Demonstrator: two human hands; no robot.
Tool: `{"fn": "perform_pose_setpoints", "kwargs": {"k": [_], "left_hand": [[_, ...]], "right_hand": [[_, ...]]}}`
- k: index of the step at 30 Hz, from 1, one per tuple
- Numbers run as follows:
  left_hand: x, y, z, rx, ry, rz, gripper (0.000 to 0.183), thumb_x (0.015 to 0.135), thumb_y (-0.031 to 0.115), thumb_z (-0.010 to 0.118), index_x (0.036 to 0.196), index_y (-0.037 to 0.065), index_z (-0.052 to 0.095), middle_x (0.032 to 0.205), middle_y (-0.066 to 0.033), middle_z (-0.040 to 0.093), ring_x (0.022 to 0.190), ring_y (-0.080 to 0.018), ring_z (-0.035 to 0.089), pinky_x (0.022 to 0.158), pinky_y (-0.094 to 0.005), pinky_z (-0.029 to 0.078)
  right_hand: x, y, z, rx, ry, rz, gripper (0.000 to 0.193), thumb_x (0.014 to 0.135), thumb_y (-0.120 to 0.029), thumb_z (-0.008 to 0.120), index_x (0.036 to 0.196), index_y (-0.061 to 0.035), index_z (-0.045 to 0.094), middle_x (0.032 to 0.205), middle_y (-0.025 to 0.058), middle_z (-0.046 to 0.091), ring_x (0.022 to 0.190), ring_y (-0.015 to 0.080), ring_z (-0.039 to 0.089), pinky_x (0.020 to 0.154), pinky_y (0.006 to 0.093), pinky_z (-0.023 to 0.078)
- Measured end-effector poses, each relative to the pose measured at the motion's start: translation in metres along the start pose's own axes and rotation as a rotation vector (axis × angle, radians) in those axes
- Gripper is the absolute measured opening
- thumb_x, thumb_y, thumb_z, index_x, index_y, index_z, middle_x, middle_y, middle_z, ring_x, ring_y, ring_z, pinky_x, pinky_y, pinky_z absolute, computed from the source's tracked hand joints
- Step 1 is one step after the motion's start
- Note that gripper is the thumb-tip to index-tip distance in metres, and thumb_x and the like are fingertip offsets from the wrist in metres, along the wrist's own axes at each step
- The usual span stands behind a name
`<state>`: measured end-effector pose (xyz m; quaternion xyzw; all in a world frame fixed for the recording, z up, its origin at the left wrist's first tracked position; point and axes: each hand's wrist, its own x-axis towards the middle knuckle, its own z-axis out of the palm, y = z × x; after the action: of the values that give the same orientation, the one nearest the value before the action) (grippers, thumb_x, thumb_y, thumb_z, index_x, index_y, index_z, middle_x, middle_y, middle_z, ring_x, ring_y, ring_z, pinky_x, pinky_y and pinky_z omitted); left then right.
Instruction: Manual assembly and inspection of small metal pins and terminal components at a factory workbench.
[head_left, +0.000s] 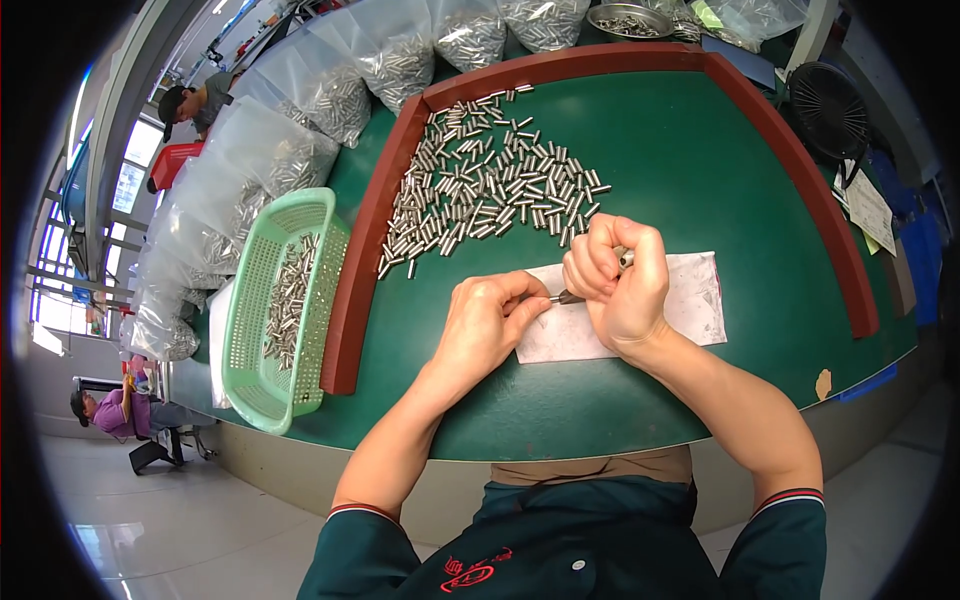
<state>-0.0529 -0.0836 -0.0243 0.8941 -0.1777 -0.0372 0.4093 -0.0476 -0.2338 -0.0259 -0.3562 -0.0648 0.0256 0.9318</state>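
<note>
1. Left hand (490, 315): thumb and forefinger pinch a small metal piece (556, 299), mostly hidden by fingers, above a whitish cloth (690, 300).
2. Right hand (622, 285): curled tightly around a metal-ended object (626, 259), perhaps a tool, just beside that piece.
3. Beyond the hands, loose metal cylinders (485, 208) lie scattered on the green table (670, 150); leftward, a pale-green basket (242, 320) holds more.

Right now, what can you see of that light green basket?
The light green perforated basket looks like plastic: long, rounded at the ends, open on top, with a smooth rim. It stands upright, partly filled with small silvery metal cylinders, lengthwise beside the red-brown border, on its outer side. Whether they touch is unclear. The left hand is apart from it.
</note>
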Motion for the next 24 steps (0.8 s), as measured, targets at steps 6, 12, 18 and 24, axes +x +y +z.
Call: {"fn": "perform_pose_setpoints", "kwargs": {"k": [6,12,18,24], "left_hand": [[0.0032,0.0021,-0.0029,-0.034,-0.086,-0.063,0.007,0.074,0.003,0.064,0.076,-0.003,0.062,0.059,-0.0028,0.057,0.051,-0.0038,0.046,0.047,-0.021,0.039],[0.0043,0.0013,-0.0071,-0.03,-0.126,-0.124,0.009,0.074,0.004,0.064,0.075,-0.003,0.061,0.056,-0.0014,0.055,0.051,-0.0032,0.043,0.046,-0.0211,0.037],[0.0063,0.0039,-0.0083,-0.021,-0.148,-0.137,0.009,0.073,0.004,0.064,0.074,-0.004,0.06,0.055,-0.0012,0.053,0.05,-0.0034,0.04,0.045,-0.0215,0.036],[0.0053,0.0004,-0.0048,-0.067,-0.095,-0.071,0.009,0.073,0.004,0.064,0.075,-0.003,0.06,0.053,-0.0004,0.05,0.049,-0.0039,0.038,0.044,-0.0224,0.034]], "right_hand": [[0.0013,0.0004,-0.0008,0.004,-0.014,-0.007,0.03,0.078,-0.018,0.031,0.05,-0.0085,0.027,0.042,-0.0007,0.026,0.039,0.0063,0.018,0.038,0.0231,0.015],[-0.0016,0.0051,0.0033,-0.081,-0.062,-0.028,0.032,0.08,-0.019,0.031,0.051,-0.0074,0.027,0.044,-0.0005,0.027,0.042,0.007,0.021,0.04,0.0237,0.017],[-0.0009,0.0047,0.0043,-0.136,-0.061,-0.055,0.032,0.08,-0.018,0.03,0.05,-0.0073,0.027,0.044,-0.0002,0.026,0.042,0.0072,0.021,0.04,0.0242,0.017],[0.0008,0.0063,0.0043,-0.115,-0.026,-0.045,0.031,0.08,-0.017,0.031,0.05,-0.0076,0.026,0.044,-0.0003,0.026,0.04,0.0069,0.02,0.039,0.0244,0.017]]}}
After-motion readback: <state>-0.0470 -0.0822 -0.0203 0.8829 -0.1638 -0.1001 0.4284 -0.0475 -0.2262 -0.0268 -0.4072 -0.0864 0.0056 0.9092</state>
